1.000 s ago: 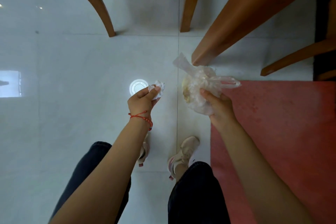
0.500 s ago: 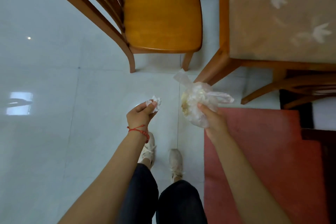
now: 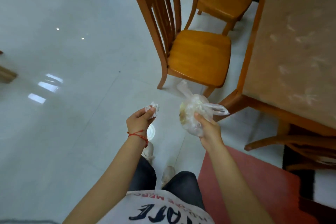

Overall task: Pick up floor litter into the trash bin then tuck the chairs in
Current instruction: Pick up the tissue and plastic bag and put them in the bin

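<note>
Left hand [image 3: 139, 121] fingers pinch crumpled white tissue [image 3: 153, 108]. Right hand [image 3: 209, 129] fingers clamped on knotted clear plastic bag [image 3: 194, 111], yellowish contents; tissue at bag's 9 o'clock.

We see open floor [image 3: 54, 132] to our left; the near chair [image 3: 198, 56] and table [image 3: 298, 45] block the right, seemingly just apart.

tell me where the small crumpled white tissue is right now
In the head view, the small crumpled white tissue is pinched in the left hand, held above the pale tiled floor, left of the clear plastic bag.
</note>
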Demonstrator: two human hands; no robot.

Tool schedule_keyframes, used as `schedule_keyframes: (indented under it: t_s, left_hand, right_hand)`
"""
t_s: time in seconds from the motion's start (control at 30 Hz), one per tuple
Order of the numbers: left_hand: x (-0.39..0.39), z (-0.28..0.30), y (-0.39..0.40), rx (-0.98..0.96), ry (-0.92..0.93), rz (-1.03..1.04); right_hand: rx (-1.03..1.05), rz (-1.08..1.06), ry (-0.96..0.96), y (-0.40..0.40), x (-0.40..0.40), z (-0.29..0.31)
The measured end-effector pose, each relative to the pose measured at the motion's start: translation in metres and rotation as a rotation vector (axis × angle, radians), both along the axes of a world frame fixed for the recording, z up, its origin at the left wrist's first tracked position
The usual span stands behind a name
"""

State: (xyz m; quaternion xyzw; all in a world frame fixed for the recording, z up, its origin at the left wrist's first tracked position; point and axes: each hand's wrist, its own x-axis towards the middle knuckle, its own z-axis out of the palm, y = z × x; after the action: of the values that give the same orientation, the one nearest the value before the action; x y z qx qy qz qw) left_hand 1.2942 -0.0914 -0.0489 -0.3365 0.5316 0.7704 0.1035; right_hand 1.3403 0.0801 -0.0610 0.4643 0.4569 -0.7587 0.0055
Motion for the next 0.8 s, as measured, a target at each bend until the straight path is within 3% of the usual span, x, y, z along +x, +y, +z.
schedule_keyframes:
  t_s: [0.4,0.8]
  left_hand:
    - [0.053,0.015,-0.138,-0.006,-0.013,0.487]
    - [0.094,0.003,-0.327,-0.022,-0.062,0.923]
  right_hand:
    - [0.018,0.529,-0.004,-0.13,-0.031,0.027]
    - [0.014,0.981,-0.03,-0.337,-0.06,0.021]
